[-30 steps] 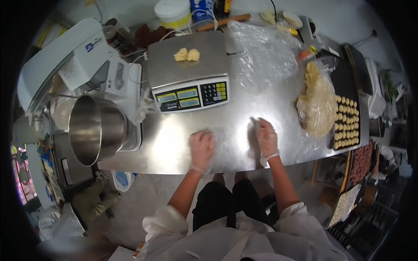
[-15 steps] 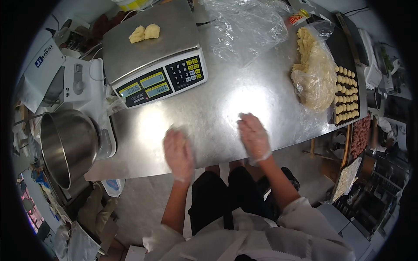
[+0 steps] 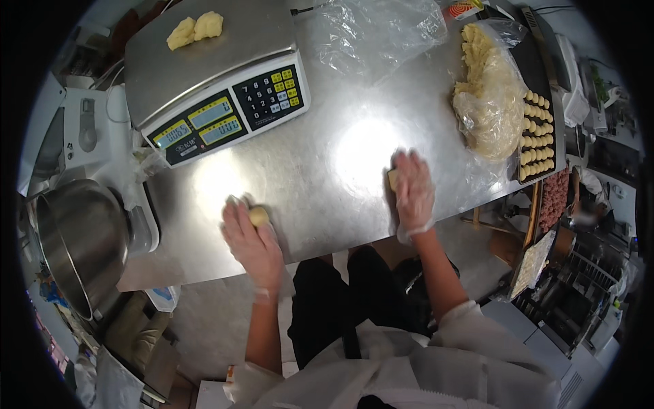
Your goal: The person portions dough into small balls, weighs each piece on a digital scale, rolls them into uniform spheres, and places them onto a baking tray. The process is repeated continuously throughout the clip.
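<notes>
Steel tabletop [image 3: 320,204], dough ball [image 3: 258,217] newly visible beside left hand [image 3: 256,249]

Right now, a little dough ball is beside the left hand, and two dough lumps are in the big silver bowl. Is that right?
Not quite: you have the wrong place for the two dough lumps. The head view shows them on the scale. A dough ball is indeed beside the left hand.

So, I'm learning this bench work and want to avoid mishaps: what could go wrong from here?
The dough ball by the left hand could roll off the front edge of the steel table. The large dough mass looks only partly covered by clear plastic, so its exposed part might dry out.
</notes>
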`<state>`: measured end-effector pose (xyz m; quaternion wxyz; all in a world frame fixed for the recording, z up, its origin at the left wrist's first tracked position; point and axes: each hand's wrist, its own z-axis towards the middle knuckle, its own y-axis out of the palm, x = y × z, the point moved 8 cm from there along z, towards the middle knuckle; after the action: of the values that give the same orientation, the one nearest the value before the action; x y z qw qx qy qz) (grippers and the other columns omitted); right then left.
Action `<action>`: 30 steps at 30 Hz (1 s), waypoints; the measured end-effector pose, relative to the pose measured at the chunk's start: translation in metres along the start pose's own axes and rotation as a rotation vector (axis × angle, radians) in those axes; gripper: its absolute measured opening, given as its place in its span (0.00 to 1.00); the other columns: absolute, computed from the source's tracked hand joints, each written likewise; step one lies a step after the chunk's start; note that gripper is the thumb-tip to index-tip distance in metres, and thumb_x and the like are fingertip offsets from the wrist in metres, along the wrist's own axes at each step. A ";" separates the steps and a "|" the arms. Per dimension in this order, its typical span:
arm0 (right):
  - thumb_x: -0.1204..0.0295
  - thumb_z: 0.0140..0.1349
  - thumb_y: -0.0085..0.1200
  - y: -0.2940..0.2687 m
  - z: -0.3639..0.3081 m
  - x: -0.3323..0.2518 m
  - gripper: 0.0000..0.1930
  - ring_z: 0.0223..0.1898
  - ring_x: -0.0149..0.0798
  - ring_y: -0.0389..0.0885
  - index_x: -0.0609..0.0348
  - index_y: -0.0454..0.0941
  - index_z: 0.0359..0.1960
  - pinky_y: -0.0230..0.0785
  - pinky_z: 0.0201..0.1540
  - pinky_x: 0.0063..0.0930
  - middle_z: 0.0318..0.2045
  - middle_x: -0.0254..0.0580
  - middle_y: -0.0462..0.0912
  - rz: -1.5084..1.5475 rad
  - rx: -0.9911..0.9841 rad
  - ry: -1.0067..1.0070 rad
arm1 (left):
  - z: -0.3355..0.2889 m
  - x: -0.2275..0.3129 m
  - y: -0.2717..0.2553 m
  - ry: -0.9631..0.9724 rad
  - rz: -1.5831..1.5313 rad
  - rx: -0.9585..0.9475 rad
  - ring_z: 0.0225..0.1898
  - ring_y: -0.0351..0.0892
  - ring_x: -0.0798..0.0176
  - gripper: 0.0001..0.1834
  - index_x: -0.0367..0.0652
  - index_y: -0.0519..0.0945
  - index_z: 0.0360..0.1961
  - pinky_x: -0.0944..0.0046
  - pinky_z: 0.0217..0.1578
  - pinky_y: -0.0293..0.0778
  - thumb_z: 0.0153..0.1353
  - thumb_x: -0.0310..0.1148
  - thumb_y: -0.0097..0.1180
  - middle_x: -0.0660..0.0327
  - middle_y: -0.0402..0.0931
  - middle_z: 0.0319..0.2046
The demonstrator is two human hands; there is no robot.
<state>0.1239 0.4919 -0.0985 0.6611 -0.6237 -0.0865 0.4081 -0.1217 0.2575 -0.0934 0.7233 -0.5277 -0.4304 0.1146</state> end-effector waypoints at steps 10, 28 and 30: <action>0.67 0.71 0.54 0.005 -0.004 -0.004 0.12 0.56 0.43 0.81 0.61 0.86 0.45 0.68 0.65 0.37 0.52 0.44 0.86 0.991 0.134 0.634 | 0.008 0.036 0.019 0.245 -0.339 -0.174 0.70 0.64 0.39 0.24 0.35 0.74 0.62 0.46 0.71 0.58 0.67 0.33 0.50 0.45 0.68 0.67; 0.68 0.57 0.59 -0.002 0.266 0.188 0.11 0.43 0.57 0.85 0.59 0.88 0.38 0.77 0.49 0.45 0.39 0.56 0.87 -0.869 -0.999 0.109 | 0.029 -0.022 -0.022 0.012 -0.145 0.139 0.68 0.65 0.38 0.18 0.32 0.74 0.57 0.44 0.69 0.59 0.70 0.27 0.46 0.44 0.69 0.65; 0.68 0.56 0.60 0.000 0.262 0.184 0.11 0.43 0.57 0.85 0.59 0.88 0.37 0.77 0.49 0.45 0.39 0.56 0.87 -0.872 -1.029 0.141 | 0.025 -0.023 -0.023 -0.004 -0.161 0.155 0.68 0.65 0.38 0.17 0.32 0.75 0.57 0.44 0.69 0.59 0.69 0.26 0.47 0.44 0.69 0.65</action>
<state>0.0803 0.8084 -0.1168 0.3884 -0.7920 -0.4701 -0.0305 -0.1606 0.2499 -0.0832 0.7679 -0.4338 -0.4626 0.0900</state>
